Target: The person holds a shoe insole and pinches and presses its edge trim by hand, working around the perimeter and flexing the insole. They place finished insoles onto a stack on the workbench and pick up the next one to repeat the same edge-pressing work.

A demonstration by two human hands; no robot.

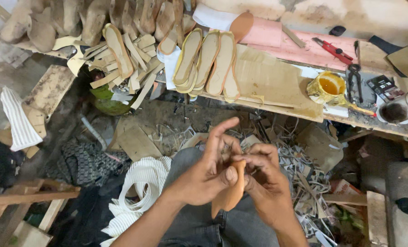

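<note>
Over the person's lap, the left hand pinches a tan leather sole piece with thumb pressed on its face, its long axis running upright toward the body, while the right hand grips its right edge, both equally close.

sole — upper part hidden by fingers | forearms — cut off at bottom edge

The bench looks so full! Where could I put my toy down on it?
The bare tan board between the standing soles and the yellow glue tin, or the pink sheet behind it. Crowded: the strip pile leftward, tools rightward.
</note>
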